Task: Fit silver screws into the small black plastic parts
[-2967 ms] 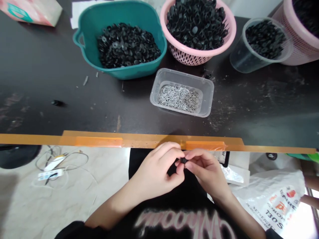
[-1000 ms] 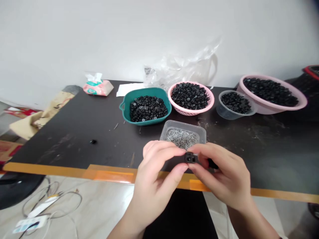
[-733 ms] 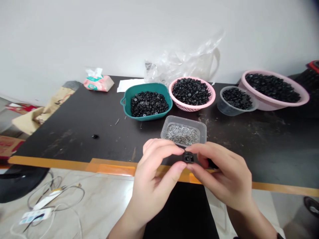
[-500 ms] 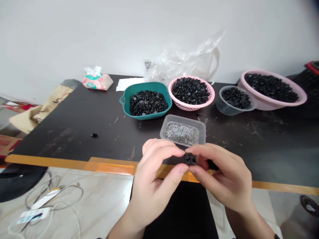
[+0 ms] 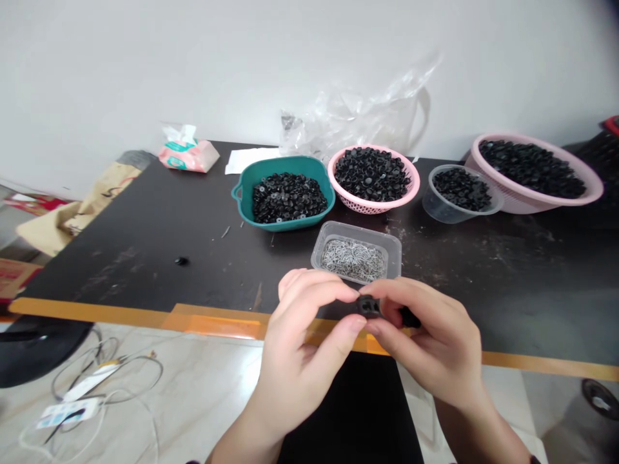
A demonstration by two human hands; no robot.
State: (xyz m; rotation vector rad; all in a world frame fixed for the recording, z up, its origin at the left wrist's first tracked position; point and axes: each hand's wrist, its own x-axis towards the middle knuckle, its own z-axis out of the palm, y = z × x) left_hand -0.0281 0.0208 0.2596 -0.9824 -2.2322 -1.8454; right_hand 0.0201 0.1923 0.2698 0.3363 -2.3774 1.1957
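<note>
Small black plastic fitting point(image 5: 368, 306) sits pinched close and steady between the fingertips of the left hand point(image 5: 302, 351) and the right hand point(image 5: 428, 341), above the orange-taped edge of the dark table point(image 5: 217, 327), just before a clear plastic tub of metal pins point(image 5: 355, 227).

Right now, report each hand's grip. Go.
Left hand: closed, pinching a black plastic part.
Right hand: closed, pinching the same part.

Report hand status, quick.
Left hand and right hand pinching small black plastic part. Plastic tub of metal pins just beyond the fingers.
</note>
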